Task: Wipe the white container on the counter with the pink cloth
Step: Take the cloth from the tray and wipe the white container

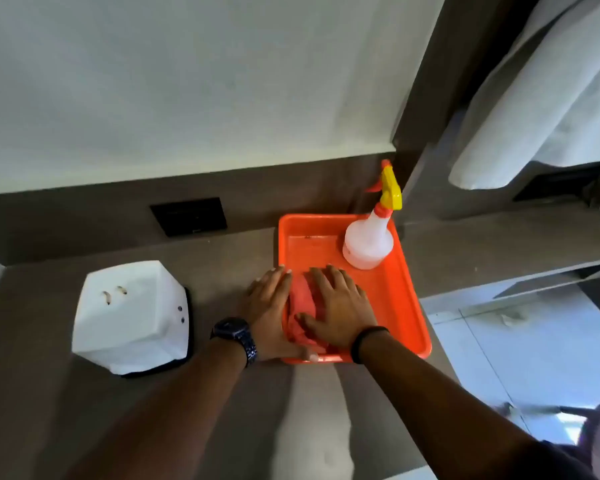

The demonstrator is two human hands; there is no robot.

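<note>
The white container, a boxy shape with a dark base edge, stands on the brown counter at the left. The pink cloth lies folded in the near left corner of an orange tray. My left hand rests flat on the tray's left rim, touching the cloth's left side. My right hand lies flat on top of the cloth, fingers spread. Both hands are well to the right of the container.
A white spray bottle with a yellow and red trigger stands in the tray's far right corner. A dark socket plate sits in the back panel. White fabric hangs at the upper right; the counter ends just right of the tray.
</note>
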